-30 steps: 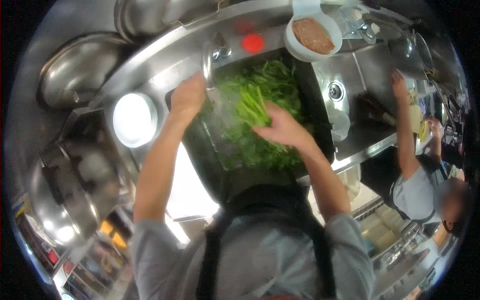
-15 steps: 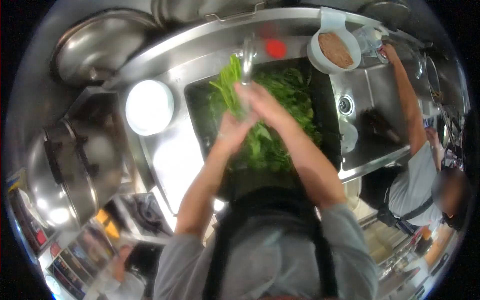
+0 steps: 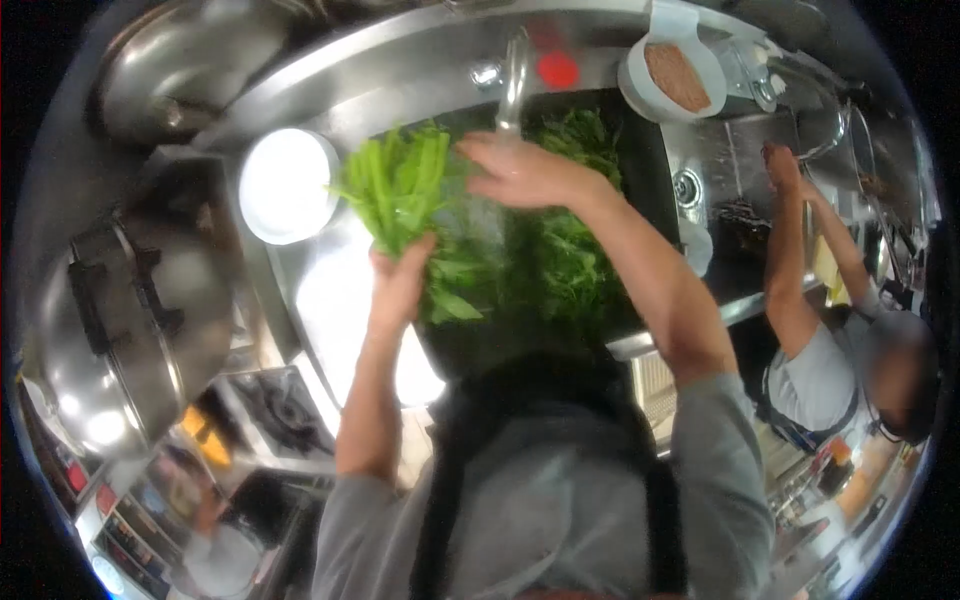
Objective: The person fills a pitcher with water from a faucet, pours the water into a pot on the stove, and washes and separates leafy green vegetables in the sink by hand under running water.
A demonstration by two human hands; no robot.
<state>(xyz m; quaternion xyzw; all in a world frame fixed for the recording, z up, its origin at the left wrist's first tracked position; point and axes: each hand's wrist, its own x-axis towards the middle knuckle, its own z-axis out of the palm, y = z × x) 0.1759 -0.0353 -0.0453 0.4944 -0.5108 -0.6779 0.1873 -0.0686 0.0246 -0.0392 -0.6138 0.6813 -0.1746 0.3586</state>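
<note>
My left hand (image 3: 402,283) is closed around the lower part of a bunch of leafy greens (image 3: 398,185), lifted at the left side of a dark-looking sink (image 3: 640,165). The stems point up and to the left, and some leaves hang below the hand. Under the faucet (image 3: 514,85) is my right hand (image 3: 525,175), its fingers stretched out and apart, pointing toward the bunch without holding anything. More loose greens (image 3: 580,245) lie in the sink beneath and beside my right forearm.
On the left ledge stands a white bowl (image 3: 288,187). A white handled container (image 3: 636,80) with brown contents and a red round object (image 3: 557,70) are at the back. To the right, a co-worker's hands (image 3: 783,168) are over a second sink (image 3: 740,265).
My hands were together at the faucet; now they are apart. The left hand has carried the greens left and down, and the right has let go. The co-worker's arms have moved nearer their sink.
</note>
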